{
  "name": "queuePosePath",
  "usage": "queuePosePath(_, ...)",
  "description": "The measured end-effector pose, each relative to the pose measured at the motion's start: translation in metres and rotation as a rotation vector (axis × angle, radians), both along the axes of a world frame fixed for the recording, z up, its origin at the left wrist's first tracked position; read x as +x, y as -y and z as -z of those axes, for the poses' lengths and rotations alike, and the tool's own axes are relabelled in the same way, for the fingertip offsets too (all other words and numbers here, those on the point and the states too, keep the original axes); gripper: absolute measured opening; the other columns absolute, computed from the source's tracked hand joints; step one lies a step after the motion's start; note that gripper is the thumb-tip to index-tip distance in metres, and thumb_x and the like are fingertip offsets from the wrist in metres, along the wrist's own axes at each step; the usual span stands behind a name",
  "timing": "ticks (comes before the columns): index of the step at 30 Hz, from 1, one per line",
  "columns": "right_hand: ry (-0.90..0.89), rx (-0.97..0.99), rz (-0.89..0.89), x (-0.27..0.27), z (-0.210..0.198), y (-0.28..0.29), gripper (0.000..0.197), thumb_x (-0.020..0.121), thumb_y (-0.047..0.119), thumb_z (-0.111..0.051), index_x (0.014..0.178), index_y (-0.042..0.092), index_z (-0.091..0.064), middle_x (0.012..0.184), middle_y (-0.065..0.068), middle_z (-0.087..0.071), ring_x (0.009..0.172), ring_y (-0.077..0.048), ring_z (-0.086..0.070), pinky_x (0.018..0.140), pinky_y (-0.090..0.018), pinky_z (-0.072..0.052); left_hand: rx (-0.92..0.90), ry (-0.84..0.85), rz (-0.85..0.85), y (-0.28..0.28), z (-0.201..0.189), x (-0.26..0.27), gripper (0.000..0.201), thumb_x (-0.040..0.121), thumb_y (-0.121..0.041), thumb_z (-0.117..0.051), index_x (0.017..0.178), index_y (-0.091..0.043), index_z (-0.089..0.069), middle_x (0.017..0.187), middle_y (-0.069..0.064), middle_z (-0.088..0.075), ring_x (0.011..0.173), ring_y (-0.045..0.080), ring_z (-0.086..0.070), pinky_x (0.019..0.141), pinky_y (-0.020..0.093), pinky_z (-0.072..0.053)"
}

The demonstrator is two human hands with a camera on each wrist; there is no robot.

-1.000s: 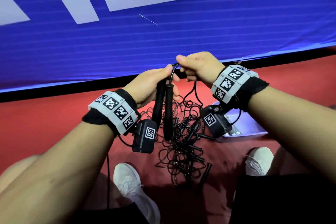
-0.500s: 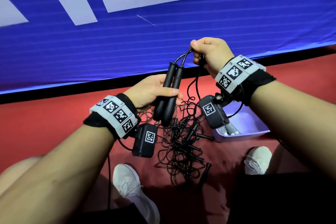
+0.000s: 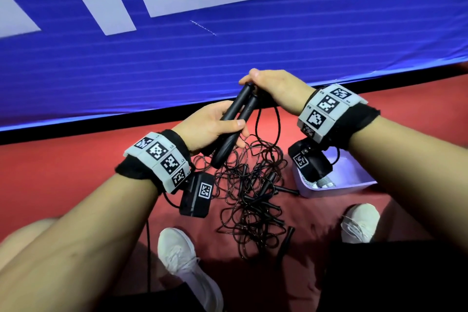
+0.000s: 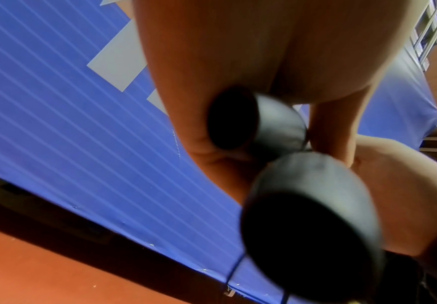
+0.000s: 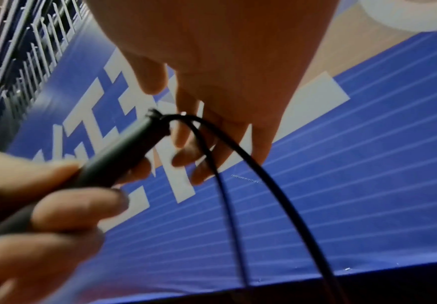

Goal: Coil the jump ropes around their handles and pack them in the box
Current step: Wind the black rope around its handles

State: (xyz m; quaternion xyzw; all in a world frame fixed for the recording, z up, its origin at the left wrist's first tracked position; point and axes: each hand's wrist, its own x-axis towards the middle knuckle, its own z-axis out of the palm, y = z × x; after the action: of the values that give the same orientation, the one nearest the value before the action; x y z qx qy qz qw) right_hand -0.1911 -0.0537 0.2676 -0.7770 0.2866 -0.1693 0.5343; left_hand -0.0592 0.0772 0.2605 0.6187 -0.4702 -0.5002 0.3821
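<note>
Two slim black plastic jump-rope handles (image 3: pixel 234 121) side by side, long axis slanted: cord ends up and away toward blue banner (image 3: pixel 177 58), butt ends down toward body. Left hand (image 3: pixel 210 128) wraps lower half, fingers curled round both. Right hand (image 3: pixel 274 90) at top ends, fingers curled over thin black cord (image 5: pixel 228 164). Cord hangs into tangled pile (image 3: pixel 249 197) on red floor (image 3: pixel 63 172). Lilac plastic box (image 3: pixel 354 185) just right of pile.

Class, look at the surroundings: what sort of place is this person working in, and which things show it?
Probably a sports hall or gym: a red floor, a big blue padded banner or mat with white lettering, and jump ropes piled loose.
</note>
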Motion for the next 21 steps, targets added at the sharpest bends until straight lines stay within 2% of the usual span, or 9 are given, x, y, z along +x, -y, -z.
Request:
queuePosePath(2,0.007,-0.041,-0.040,0.000,0.003,-0.006,0.040,0.099,0.033,-0.041,0.094,0.000,-0.062,0.069,-0.012,-0.053,0.056,-0.018,-0.050,0.061,-0.032,-0.047,-0.001,-0.013,-0.028,0.001,0.000,-0.001,0.012,0.095,-0.009,-0.054,0.106,-0.015,-0.055,0.082,0.003,-0.070,0.069,0.020,-0.070,0.066,0.027,-0.057)
queuePosePath(3,0.010,-0.077,-0.039,0.000,0.005,-0.006,0.040,0.099,0.032,-0.043,0.092,-0.003,-0.062,0.065,-0.013,-0.049,0.050,-0.014,-0.045,0.054,-0.030,-0.045,0.000,-0.027,-0.045,0.001,0.000,-0.001,0.013,0.095,-0.008,-0.055,0.106,-0.014,-0.056,0.083,0.004,-0.070,0.069,0.020,-0.070,0.065,0.026,-0.056)
queuePosePath(6,0.079,-0.094,0.003,0.001,0.005,-0.003,0.022,0.096,0.022,-0.049,0.090,0.010,-0.067,0.072,-0.015,-0.052,0.044,-0.006,-0.042,0.043,-0.024,-0.042,0.001,-0.089,-0.082,0.000,-0.001,-0.001,0.020,0.091,-0.004,-0.060,0.109,-0.013,-0.056,0.086,0.009,-0.072,0.071,0.020,-0.070,0.066,0.027,-0.058)
queuePosePath(7,0.112,-0.067,0.022,0.002,0.004,-0.002,0.018,0.095,0.020,-0.051,0.091,0.012,-0.067,0.070,-0.012,-0.053,0.042,-0.005,-0.041,0.041,-0.023,-0.041,0.006,-0.094,-0.080,0.000,-0.001,-0.001,0.024,0.089,-0.001,-0.062,0.109,-0.013,-0.056,0.087,0.012,-0.072,0.073,0.022,-0.070,0.067,0.028,-0.058)
queuePosePath(9,0.149,-0.021,0.094,0.002,0.002,0.000,0.018,0.094,0.019,-0.053,0.091,0.011,-0.069,0.057,0.002,-0.052,0.040,-0.008,-0.039,0.041,-0.023,-0.038,0.036,-0.057,-0.043,-0.001,-0.001,-0.001,0.032,0.086,0.001,-0.066,0.109,-0.017,-0.053,0.088,0.018,-0.069,0.077,0.025,-0.070,0.062,0.030,-0.058)
queuePosePath(11,0.145,-0.018,0.164,0.002,0.001,0.003,0.020,0.093,0.023,-0.054,0.090,0.011,-0.070,0.043,0.013,-0.045,0.039,-0.008,-0.036,0.042,-0.022,-0.036,0.082,-0.018,-0.018,-0.002,0.001,-0.002,0.029,0.090,-0.002,-0.063,0.108,-0.020,-0.049,0.086,0.013,-0.067,0.076,0.024,-0.071,0.058,0.032,-0.054)
queuePosePath(15,0.139,0.093,0.165,-0.004,-0.004,0.008,0.028,0.097,0.030,-0.045,0.088,0.018,-0.069,0.043,0.012,-0.030,0.039,-0.007,-0.027,0.044,-0.021,-0.034,0.082,0.046,-0.022,-0.002,-0.001,0.002,0.024,0.096,-0.006,-0.056,0.111,-0.022,-0.047,0.086,0.008,-0.067,0.074,0.020,-0.071,0.061,0.034,-0.054)
queuePosePath(18,0.150,0.077,0.153,-0.007,-0.005,0.010,0.024,0.095,0.021,-0.047,0.090,0.016,-0.070,0.041,0.013,-0.031,0.040,-0.007,-0.029,0.045,-0.023,-0.035,0.027,0.138,-0.061,-0.003,-0.004,0.002,0.030,0.096,-0.007,-0.056,0.121,-0.020,-0.047,0.088,0.007,-0.068,0.070,0.016,-0.069,0.058,0.030,-0.055)
queuePosePath(21,0.155,0.023,0.169,-0.009,-0.004,0.010,0.021,0.095,0.020,-0.049,0.090,0.019,-0.070,0.042,0.014,-0.034,0.040,-0.007,-0.033,0.046,-0.024,-0.038,-0.052,0.284,-0.122,-0.003,0.000,-0.003,0.033,0.093,-0.008,-0.060,0.120,-0.022,-0.049,0.093,0.009,-0.066,0.070,0.020,-0.070,0.058,0.036,-0.056)
